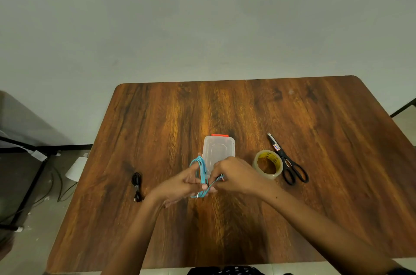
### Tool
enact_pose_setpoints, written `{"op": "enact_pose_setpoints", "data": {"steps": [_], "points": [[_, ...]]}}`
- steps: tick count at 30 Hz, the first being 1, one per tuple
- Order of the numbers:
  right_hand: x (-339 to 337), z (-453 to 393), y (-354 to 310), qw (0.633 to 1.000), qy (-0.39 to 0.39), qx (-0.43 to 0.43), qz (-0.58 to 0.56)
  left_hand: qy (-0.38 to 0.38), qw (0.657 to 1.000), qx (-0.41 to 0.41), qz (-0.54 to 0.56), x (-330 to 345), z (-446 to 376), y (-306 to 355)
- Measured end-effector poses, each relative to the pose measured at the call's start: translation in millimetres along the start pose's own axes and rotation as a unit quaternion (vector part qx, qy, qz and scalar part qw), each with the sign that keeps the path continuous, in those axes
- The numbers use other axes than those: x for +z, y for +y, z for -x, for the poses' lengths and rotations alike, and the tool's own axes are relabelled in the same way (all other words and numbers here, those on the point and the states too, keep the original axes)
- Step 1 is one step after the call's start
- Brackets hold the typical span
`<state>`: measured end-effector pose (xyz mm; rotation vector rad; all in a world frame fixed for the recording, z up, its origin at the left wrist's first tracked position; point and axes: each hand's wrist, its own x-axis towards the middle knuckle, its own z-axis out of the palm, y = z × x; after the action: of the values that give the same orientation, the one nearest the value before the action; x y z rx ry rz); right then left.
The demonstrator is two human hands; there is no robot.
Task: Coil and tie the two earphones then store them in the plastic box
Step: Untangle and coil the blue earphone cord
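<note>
A turquoise earphone cable (202, 170) is looped in several turns around the fingers of my left hand (180, 185), held above the table's middle. My right hand (234, 175) pinches the loose end of that cable just to the right of the coil. Behind both hands lies the clear plastic box (219, 149) with an orange latch, its lid shut as far as I can tell. A black earphone (137, 185) lies bundled on the table to the left of my left hand, untouched.
A roll of clear tape (267, 164) sits right of my right hand, with black-handled scissors (289, 162) beside it. The wooden table (247, 108) backs onto a pale wall. A black metal frame and cables stand on the floor at the left.
</note>
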<state>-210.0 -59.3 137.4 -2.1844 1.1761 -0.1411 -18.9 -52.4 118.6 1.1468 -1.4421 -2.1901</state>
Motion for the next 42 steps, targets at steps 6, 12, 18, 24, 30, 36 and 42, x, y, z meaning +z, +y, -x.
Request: {"op": "enact_pose_setpoints", "data": {"steps": [6, 12, 18, 24, 30, 36, 42], "points": [[-25.6, -6.2, 18.5, 0.993, -0.026, -0.033, -0.112, -0.127, 0.991, -0.029, 0.019, 2.7, 8.2, -3.4], [-25.4, -11.3, 33.9, 0.966, -0.001, -0.06, -0.251, -0.227, 0.973, -0.006, 0.045, 7.3, 10.2, -6.5], [-12.4, -7.2, 48.5, 0.934, -0.004, -0.035, -0.355, -0.252, 0.966, -0.004, 0.055, 6.8, 11.3, -3.6], [-7.4, -3.4, 59.0, 0.897, -0.071, 0.004, -0.437, -0.292, 0.951, -0.009, 0.101, 10.8, 7.7, -9.1], [1.3, 0.6, 67.0, 0.765, -0.273, 0.049, -0.582, -0.152, 0.984, -0.073, 0.059, 10.3, 7.8, -35.2], [1.6, -2.4, 67.5, 0.701, -0.382, 0.025, -0.602, -0.147, 0.982, -0.067, 0.102, 19.0, 13.8, -35.3], [-1.0, -7.5, 65.9, 0.722, -0.36, 0.057, -0.588, -0.279, 0.937, 0.037, 0.208, 21.6, 8.8, -28.9]]}}
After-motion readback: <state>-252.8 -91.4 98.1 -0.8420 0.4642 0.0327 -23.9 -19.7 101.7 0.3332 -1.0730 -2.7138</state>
